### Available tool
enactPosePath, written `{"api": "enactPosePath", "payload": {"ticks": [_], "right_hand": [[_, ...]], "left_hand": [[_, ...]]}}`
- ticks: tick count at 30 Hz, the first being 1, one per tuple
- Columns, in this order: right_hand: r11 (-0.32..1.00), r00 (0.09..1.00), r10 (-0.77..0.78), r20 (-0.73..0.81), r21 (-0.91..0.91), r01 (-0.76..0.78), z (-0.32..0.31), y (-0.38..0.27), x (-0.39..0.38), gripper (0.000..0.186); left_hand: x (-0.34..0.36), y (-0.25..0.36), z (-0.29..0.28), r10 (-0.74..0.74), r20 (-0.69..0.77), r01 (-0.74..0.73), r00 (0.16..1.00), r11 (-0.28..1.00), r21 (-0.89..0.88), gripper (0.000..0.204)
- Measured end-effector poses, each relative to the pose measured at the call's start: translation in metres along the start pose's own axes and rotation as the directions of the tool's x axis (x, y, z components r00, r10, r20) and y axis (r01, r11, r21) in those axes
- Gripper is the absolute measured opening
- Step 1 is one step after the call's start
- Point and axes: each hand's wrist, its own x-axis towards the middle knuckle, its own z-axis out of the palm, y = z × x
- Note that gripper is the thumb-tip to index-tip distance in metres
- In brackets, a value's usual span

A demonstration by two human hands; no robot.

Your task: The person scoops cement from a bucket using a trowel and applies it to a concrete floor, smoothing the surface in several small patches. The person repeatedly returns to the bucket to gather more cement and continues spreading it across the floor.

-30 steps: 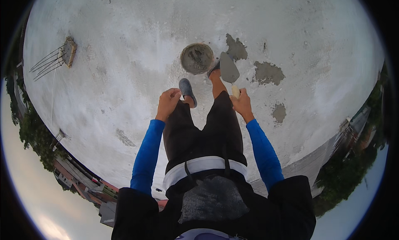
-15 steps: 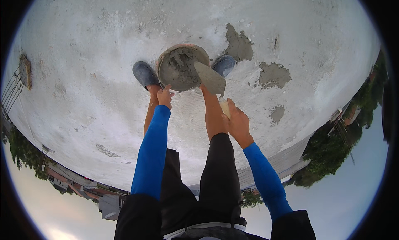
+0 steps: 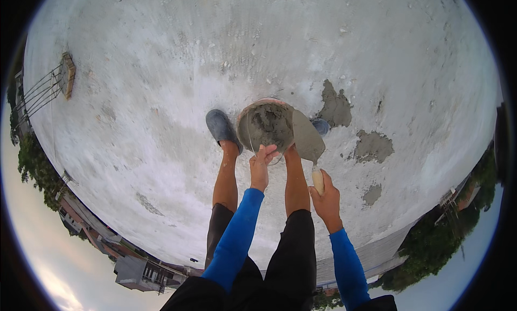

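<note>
My left hand (image 3: 259, 168) has its fingers curled on the thin wire handle (image 3: 277, 159) of a round bucket (image 3: 266, 129) of wet grey mortar, which stands between my legs. My right hand (image 3: 326, 198) grips the pale handle of a trowel (image 3: 308, 136), whose mortar-smeared blade lies at the bucket's right side, partly hiding my right slipper (image 3: 321, 126). My left slipper (image 3: 219, 127) is just left of the bucket.
The pale concrete surface (image 3: 161, 85) has wet mortar patches (image 3: 373, 147) at the right. A board-framed stub (image 3: 67, 76) with protruding steel bars (image 3: 39, 96) stands at the left. Rooftops (image 3: 134, 270) and trees (image 3: 433, 252) show beyond the edges.
My left hand has reached forward from beside my legs onto the bucket's handle. My right hand has moved forward with the trowel, and the bucket now appears nearer, between my legs.
</note>
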Motion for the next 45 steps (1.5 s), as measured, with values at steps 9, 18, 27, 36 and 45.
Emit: {"api": "enactPosePath", "payload": {"ticks": [9, 18, 27, 36, 45], "right_hand": [[0.882, 0.922, 0.387, 0.002, 0.292, -0.371, -0.079, 0.084, -0.069, 0.059], [0.558, 0.691, 0.718, 0.083, 0.523, -0.644, -0.122, 0.191, -0.206, 0.035], [0.425, 0.574, 0.812, 0.107, 0.564, -0.708, -0.194, 0.156, -0.222, 0.028], [0.702, 0.688, 0.684, -0.245, 0.478, -0.528, -0.338, 0.014, -0.070, 0.062], [0.604, 0.652, 0.688, -0.319, 0.749, -0.272, -0.507, -0.034, 0.094, 0.067]], "left_hand": [[-0.010, 0.058, 0.049, -0.107, 0.235, 0.156, 0.966, 0.968, -0.198, 0.065], [-0.100, 0.132, 0.129, -0.190, 0.277, 0.205, 0.942, 0.979, -0.024, 0.064], [-0.213, 0.236, 0.314, -0.202, 0.404, 0.182, 0.892, 0.979, 0.089, 0.054], [-0.180, 0.325, 0.546, -0.247, 0.537, 0.194, 0.807, 0.969, 0.155, 0.061], [-0.102, 0.387, 0.809, -0.222, 0.468, 0.047, 0.856, 0.933, 0.356, 0.054]]}}
